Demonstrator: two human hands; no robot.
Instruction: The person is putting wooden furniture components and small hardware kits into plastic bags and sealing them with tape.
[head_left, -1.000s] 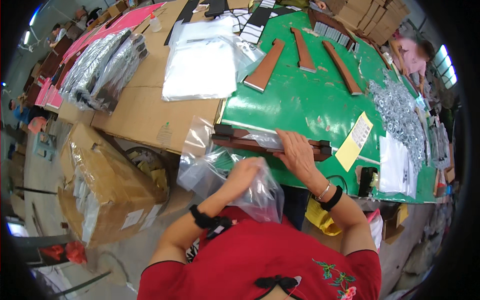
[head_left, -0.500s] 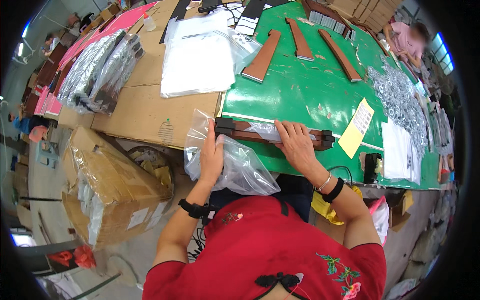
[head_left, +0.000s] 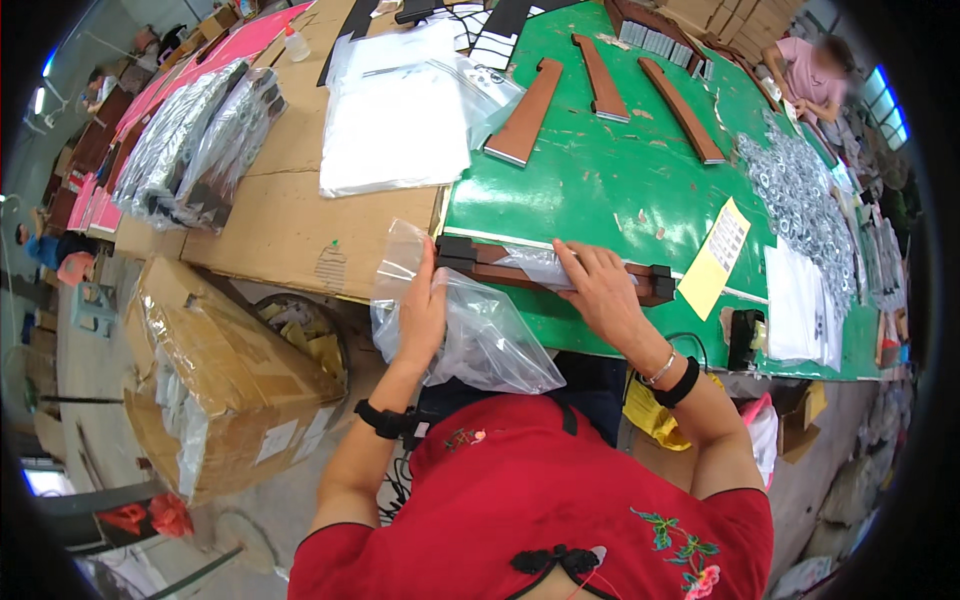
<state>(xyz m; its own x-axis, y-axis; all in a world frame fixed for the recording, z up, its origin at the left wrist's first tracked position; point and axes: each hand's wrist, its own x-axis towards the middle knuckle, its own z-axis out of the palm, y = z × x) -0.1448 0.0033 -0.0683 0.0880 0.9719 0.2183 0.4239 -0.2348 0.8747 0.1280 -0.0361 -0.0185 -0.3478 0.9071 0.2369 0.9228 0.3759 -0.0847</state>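
A long brown bundle (head_left: 495, 268) with black blocks at both ends lies crosswise at the near edge of the green table. A thin clear plastic sheet (head_left: 535, 262) covers its middle. My right hand (head_left: 608, 300) is laid over the bundle right of centre, its fingers bent across the top. By the bundle's left end, my left hand (head_left: 424, 315) is closed on a clear plastic bag (head_left: 490, 345), which hangs over the edge in front of me. Part of the bag's upper edge is hidden behind the left fingers.
Farther back lie tapered brown pieces (head_left: 525, 112) and a stack of white sheets (head_left: 395, 120). A yellow label sheet (head_left: 714, 258) and a heap of metal rings (head_left: 800, 200) are on the right. Plastic-wrapped bundles (head_left: 190, 145) lie left, above a cardboard box (head_left: 235, 365). Another person (head_left: 815, 80) sits far right.
The brown bundle has shifted slightly to the right, with my right hand still on it. My right fingers look a little more bent. The bag has moved slightly right.
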